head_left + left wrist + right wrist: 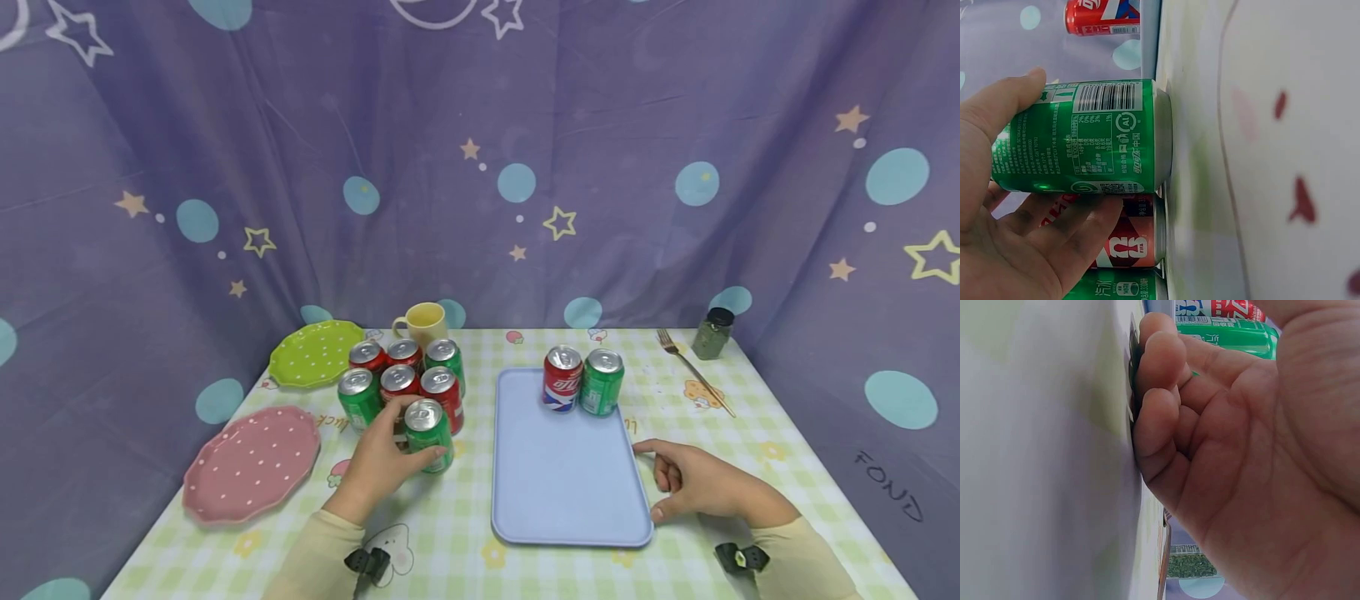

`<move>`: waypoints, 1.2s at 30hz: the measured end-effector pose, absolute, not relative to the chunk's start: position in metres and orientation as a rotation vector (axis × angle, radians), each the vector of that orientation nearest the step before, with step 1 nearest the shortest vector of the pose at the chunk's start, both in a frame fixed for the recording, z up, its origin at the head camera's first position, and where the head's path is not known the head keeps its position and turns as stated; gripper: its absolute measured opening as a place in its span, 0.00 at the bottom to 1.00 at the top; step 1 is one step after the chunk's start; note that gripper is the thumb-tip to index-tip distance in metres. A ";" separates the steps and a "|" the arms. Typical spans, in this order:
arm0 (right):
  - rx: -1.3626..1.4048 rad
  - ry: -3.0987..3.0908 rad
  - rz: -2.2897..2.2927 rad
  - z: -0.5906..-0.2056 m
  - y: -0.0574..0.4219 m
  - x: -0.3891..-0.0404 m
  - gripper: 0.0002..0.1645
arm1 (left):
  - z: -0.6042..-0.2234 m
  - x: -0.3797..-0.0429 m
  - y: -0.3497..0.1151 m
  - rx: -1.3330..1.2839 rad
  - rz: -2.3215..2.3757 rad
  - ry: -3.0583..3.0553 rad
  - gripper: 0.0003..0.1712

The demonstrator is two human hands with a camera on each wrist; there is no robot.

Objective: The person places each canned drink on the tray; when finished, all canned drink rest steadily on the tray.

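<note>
My left hand holds a green soda can upright, thumb on the near side and fingers behind it. In the left wrist view its base is close to the tablecloth; whether it touches I cannot tell. Just behind stand several red and green cans, among them a red can and a green can. To the right lies a light blue tray, with a red can and a green can side by side at its far end. My right hand rests on the table, index fingertip and thumb at the tray's right edge, other fingers loosely bent.
A pink dotted plate and a green dotted plate lie on the left. Behind the cans stands a yellow mug. At the back right are a fork and a dark-lidded jar. A purple curtain hangs behind the table.
</note>
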State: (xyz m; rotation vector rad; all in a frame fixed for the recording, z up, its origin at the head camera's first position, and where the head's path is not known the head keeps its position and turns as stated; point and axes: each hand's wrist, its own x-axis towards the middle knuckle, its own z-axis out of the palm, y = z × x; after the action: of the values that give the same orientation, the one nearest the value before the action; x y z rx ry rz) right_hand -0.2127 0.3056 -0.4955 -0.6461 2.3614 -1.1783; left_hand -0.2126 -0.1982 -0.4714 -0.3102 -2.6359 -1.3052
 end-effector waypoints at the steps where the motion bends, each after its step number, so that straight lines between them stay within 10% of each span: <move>1: -0.645 2.363 -1.178 -0.496 0.306 -0.213 0.57 | -0.471 -0.213 -0.198 -0.309 -1.303 -2.634 0.46; 36: -0.657 2.371 -1.182 -0.497 0.307 -0.213 0.57 | -0.442 -0.203 -0.178 -0.323 -1.517 -2.239 0.45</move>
State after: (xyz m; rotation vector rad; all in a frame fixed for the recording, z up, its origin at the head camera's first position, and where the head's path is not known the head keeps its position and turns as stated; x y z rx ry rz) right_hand -0.2128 0.3071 -0.4969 -0.6574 2.3711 -1.1816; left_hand -0.2033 -0.1779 -0.4422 -0.3230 -2.2386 -1.5170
